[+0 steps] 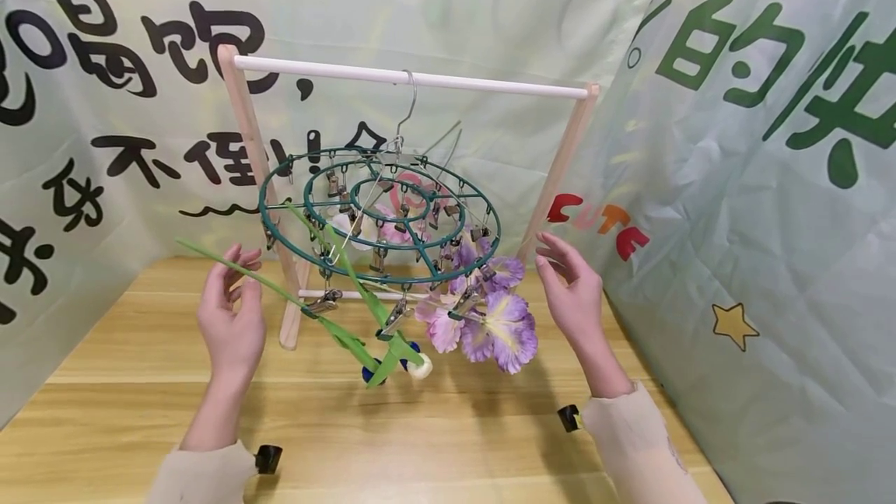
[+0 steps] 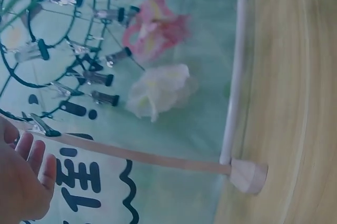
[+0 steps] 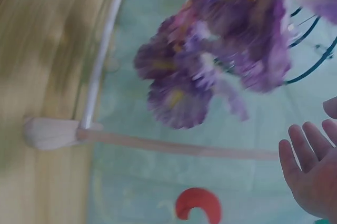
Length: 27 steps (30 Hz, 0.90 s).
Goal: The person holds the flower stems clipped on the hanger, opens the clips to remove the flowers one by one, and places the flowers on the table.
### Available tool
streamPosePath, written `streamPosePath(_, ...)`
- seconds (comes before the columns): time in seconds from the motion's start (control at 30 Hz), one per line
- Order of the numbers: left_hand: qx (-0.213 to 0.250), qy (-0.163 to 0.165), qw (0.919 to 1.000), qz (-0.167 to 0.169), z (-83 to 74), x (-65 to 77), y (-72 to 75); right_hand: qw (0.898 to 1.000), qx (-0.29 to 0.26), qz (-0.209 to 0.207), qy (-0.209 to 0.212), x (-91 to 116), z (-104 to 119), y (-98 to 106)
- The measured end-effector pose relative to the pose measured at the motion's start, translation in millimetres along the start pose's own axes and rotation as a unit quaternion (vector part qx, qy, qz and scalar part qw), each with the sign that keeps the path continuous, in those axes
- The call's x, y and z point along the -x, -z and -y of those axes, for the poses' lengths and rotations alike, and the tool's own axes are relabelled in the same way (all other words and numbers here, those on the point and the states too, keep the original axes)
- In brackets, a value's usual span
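A round dark-green clip hanger with metal clips hangs by its hook from the white rod of a wooden rack. Left of it, my left hand is raised with fingers loosely bent and holds nothing. A green flower stem, held by a clip, overlaps that hand in the head view. To the right, my empty right hand has its fingers relaxed, close to the purple iris flowers. Pink and white flowers hang farther back.
The rack's wooden legs stand on a wood-grain table. Printed cloth surrounds it at the back and sides. Small blue and white blooms dangle low at the front of the hanger, above the table.
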State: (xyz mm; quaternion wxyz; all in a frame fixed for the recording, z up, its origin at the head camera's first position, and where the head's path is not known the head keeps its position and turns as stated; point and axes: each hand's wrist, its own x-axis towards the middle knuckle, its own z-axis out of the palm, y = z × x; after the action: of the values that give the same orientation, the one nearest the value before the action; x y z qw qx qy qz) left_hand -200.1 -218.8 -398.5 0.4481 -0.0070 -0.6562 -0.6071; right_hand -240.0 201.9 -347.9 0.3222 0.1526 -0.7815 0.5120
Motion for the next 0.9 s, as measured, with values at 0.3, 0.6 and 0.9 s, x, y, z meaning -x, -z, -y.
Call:
streamPosePath(0.3,0.108,0.033,0.9935,-0.014,-22.4,25.6,-1.8,0.995,-0.011,0.022,0.095,13.2,38.3,-5.0)
streamPosePath(0.6,0.177,0.017,0.984,-0.011,-29.8,40.7,-4.8,0.977,-0.065,0.051,0.197,29.5,64.5,-25.4)
streamPosePath(0.9,0.207,-0.026,0.9777,0.023,-33.7,52.4,-13.4,0.96,-0.132,0.071,0.237,54.9,87.7,-60.1)
